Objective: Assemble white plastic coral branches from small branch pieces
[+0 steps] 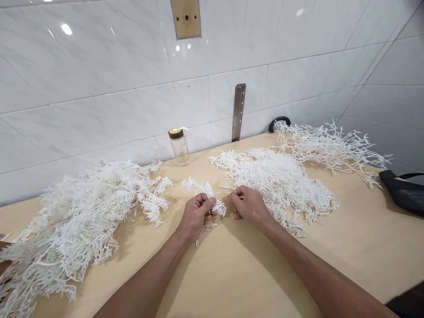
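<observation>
My left hand (195, 215) is closed around a small bunch of white branching plastic sprigs (219, 206), whose feathery tips stick out past the thumb on both sides. Just to its right, my right hand (247, 204) is pinched, with its fingertips facing the bunch. A thin pale stem (225, 187) shows beside those fingertips; whether they grip it I cannot tell. Close behind my right hand spreads a flat heap of short white sprigs (274, 181). A bigger pile of white sprigs (89, 216) covers the left side of the table.
The wooden table (212, 282) stands against a white tiled wall. At the back are a clear bottle (180, 150) with a dark lid and an upright metal bracket (238, 112). Long bare white branches (331, 143) lie at back right, near a black ring-shaped thing (278, 121) and a black object (402, 192).
</observation>
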Available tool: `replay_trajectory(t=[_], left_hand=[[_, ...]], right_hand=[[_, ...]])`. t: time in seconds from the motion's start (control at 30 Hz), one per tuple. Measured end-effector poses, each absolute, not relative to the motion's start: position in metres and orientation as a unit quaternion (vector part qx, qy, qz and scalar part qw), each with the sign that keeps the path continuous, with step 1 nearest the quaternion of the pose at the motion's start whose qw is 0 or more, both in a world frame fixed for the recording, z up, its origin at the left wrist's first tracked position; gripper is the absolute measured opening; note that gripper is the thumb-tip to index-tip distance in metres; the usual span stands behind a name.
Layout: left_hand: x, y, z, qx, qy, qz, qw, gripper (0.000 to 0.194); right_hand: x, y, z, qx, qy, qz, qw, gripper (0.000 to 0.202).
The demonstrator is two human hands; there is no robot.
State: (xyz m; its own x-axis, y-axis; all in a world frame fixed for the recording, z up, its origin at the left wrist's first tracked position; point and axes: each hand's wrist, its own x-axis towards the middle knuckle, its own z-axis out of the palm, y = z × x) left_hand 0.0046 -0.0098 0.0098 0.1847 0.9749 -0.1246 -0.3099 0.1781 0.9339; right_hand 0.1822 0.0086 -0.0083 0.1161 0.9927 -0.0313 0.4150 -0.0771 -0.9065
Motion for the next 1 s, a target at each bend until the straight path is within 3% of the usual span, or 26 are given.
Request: replay_trajectory(t=[0.2,0.4,0.63,1.0], left_hand=[[0.001,-0.005,0.007,0.369,0.408,0.498,0.670,0.039],[0.002,-0.005,0.007,0.375,0.416,0.496,0.664,0.038],[0.006,-0.006,0.005,0.403,0.428,0.493,0.641,0.037],[0.005,-0.008,0.006,0.419,0.411,0.480,0.652,0.039]], right_hand=[[0.188,0.002,0.004,-0.483,-0.515,0.506,0.496,0.017],[0.178,-0.008,0.011,-0.428,-0.517,0.568,0.475,0.026],[0.175,-0.007,0.007,-0.451,-0.539,0.563,0.435,0.030],[0.172,-0.006,0.001,-0.513,-0.609,0.478,0.370,0.011]])
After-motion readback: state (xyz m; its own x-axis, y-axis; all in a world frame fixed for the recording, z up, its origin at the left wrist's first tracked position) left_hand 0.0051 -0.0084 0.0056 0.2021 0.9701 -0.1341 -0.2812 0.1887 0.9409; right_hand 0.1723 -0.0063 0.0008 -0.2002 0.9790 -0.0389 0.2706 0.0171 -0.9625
